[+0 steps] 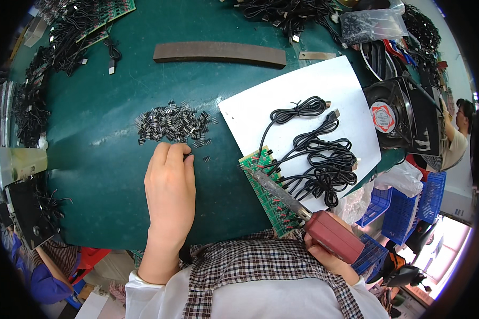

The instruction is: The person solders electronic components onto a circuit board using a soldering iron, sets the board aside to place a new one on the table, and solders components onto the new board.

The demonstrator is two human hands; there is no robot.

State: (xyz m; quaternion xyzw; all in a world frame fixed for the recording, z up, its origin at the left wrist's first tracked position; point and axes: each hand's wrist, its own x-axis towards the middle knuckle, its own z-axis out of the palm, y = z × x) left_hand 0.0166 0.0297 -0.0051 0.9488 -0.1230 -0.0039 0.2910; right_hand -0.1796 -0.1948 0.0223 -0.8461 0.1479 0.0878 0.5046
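Note:
My left hand (pixel 169 173) is closed at the near edge of a pile of small black components with metal pins (pixel 173 122). A dark piece, seemingly one of these components (pixel 187 156), shows between its thumb and finger. My right hand (pixel 330 260) grips the dark red handle of a soldering iron (pixel 332 234), partly hidden beneath it. The iron's long grey barrel slants up-left over a green circuit board panel (pixel 271 204), its tip near the board's far left corner. Several coiled black USB cables (pixel 324 143) run from the board over a white sheet (pixel 298 85).
A dark brown bar (pixel 218 52) and a flat metal strip (pixel 316 55) lie farther back. A fan (pixel 388 114) stands at the right, beyond blue baskets (pixel 402 215). Heaped cables (pixel 287 13) line the far edge. A yellowish container (pixel 24 164) stands left. Another person (pixel 457 135) is far right.

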